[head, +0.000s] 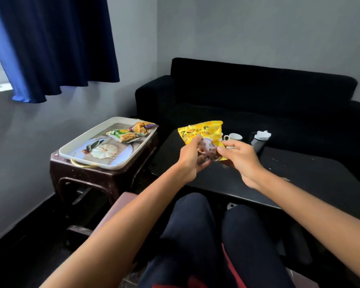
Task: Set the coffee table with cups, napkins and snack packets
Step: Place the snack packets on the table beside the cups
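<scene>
1. Yellow snack packet (pixel 204 134) held in the air over the black coffee table (pixel 279 175), gripped by both hands.
2. Left hand (pixel 190 157) closed on its lower left edge; right hand (pixel 240 156) pinches the lower right.
3. White cup (pixel 234 137) and napkin holder (pixel 259 140) on the table's far side.
4. Two snack packets (pixel 131 132) lie in the tray (pixel 75 146) on the brown stool (pixel 87 179).

Home living rm: black sofa (pixel 247 90) far right, low black coffee table (pixel 279 173) w/ cup (pixel 234 137), blue curtain (pixel 56 44) by window far left
</scene>
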`<state>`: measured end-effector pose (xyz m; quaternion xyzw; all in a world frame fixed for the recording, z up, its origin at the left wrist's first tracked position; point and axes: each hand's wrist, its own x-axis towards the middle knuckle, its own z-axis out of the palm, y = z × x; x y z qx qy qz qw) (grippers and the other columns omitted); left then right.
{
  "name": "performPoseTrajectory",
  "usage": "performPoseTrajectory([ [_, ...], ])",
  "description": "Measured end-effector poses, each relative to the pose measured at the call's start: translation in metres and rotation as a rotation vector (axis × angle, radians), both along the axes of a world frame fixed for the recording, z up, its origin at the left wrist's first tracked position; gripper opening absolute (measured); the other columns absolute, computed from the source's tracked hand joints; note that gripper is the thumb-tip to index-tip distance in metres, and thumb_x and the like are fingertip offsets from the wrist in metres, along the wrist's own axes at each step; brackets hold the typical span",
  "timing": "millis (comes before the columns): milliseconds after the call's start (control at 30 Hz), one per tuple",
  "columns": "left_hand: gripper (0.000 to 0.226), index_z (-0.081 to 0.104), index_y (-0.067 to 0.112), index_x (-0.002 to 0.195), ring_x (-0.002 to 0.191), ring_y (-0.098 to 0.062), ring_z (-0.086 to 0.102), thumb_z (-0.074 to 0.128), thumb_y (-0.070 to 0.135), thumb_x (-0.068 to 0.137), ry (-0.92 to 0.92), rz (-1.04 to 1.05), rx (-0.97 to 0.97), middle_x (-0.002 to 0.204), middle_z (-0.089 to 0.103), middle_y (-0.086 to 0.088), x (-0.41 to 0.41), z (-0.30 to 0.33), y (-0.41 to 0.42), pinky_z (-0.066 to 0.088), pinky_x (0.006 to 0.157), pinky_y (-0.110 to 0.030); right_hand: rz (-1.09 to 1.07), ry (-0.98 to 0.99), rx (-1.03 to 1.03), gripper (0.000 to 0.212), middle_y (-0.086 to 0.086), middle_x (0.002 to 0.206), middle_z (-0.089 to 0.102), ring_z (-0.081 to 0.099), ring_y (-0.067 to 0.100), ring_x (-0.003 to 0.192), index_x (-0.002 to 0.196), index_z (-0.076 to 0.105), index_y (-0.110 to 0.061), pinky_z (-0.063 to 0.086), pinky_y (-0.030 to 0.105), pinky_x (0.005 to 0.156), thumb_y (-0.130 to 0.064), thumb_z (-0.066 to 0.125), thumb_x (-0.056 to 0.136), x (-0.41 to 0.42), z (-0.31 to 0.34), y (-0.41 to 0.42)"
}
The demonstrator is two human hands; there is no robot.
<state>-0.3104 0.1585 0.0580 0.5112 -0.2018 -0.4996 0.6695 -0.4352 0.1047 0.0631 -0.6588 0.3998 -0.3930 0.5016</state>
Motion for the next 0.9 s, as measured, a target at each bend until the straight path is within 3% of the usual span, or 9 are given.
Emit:
performPoseTrajectory([
  [67,0.019,0.061,0.018,0.094,0.070,-0.012,0.068,0.052,0.034,0.095,0.012,-0.103,0.000,0.086,0.068,-0.001,-0.016,-0.008,-0.002,0.057,0.067,-0.029,0.012,0.055,0.028,0.032,0.005,0.101,0.068,0.063,0.011,0.091,0.113,0.063,-0.011,0.048,0.024,0.078,-0.016,0.070,0.082,-0.030,-0.002,-0.001],
  [133,0.019,0.061,0.018,0.096,0.074,-0.013,0.068,0.050,0.033,0.096,0.004,-0.184,0.014,0.089,0.069,-0.001,-0.031,-0.016,-0.003,0.056,0.067,-0.030,0.012,0.066,0.093,0.032,0.008,0.104,0.069,0.065,0.017,0.098,0.111,0.062,-0.014,0.051,0.033,0.087,-0.016,0.072,0.081,-0.053,-0.007,0.001],
  [200,0.021,0.061,0.015,0.101,0.081,-0.016,0.066,0.047,0.031,0.097,-0.041,-0.257,0.029,0.096,0.068,-0.003,-0.045,-0.023,-0.004,0.055,0.072,-0.032,0.009,0.042,0.160,0.031,0.010,0.106,0.070,0.065,0.023,0.103,0.110,0.061,-0.013,0.048,0.041,0.098,-0.015,0.072,0.081,-0.070,-0.014,0.004],
  [333,0.031,0.055,0.008,0.122,0.097,-0.025,0.064,0.046,0.027,0.099,-0.137,-0.359,0.051,0.115,0.065,-0.012,-0.063,-0.033,0.000,0.053,0.087,-0.039,0.062,-0.006,0.231,0.037,0.007,0.109,0.071,0.066,0.022,0.104,0.116,0.060,-0.010,0.048,0.046,0.098,-0.020,0.071,0.082,-0.088,-0.031,0.010],
  [567,0.027,0.061,0.014,0.113,0.101,-0.024,0.066,0.043,0.026,0.097,-0.327,-0.431,0.064,0.112,0.070,-0.010,-0.074,-0.040,0.008,0.049,0.097,-0.041,0.075,0.019,0.174,0.038,0.004,0.108,0.071,0.066,0.019,0.103,0.111,0.065,-0.011,0.050,0.042,0.097,-0.023,0.075,0.077,-0.095,-0.044,0.005],
  [767,0.040,0.058,0.004,0.121,0.106,-0.028,0.065,0.034,0.006,0.089,-0.280,-0.419,0.046,0.118,0.067,-0.014,-0.066,-0.038,0.010,0.049,0.098,-0.039,0.043,-0.022,0.110,0.032,0.005,0.110,0.070,0.067,0.011,0.099,0.110,0.064,-0.010,0.054,0.022,0.082,-0.016,0.072,0.080,-0.093,-0.042,0.003],
  [833,0.037,0.062,0.009,0.119,0.100,-0.022,0.067,0.035,0.004,0.094,-0.317,-0.384,0.038,0.110,0.071,-0.008,-0.065,-0.039,0.008,0.052,0.092,-0.033,0.022,-0.060,0.124,0.030,0.009,0.112,0.069,0.066,0.018,0.103,0.112,0.062,-0.007,0.053,0.030,0.089,-0.012,0.068,0.083,-0.093,-0.042,0.004],
  [900,0.027,0.067,0.015,0.110,0.086,-0.010,0.070,0.045,0.009,0.097,-0.353,-0.385,0.020,0.094,0.075,0.001,-0.064,-0.039,0.008,0.055,0.076,-0.020,0.002,-0.089,0.128,0.029,0.013,0.113,0.068,0.065,0.024,0.105,0.114,0.061,-0.004,0.051,0.038,0.093,-0.009,0.065,0.086,-0.093,-0.041,0.006],
])
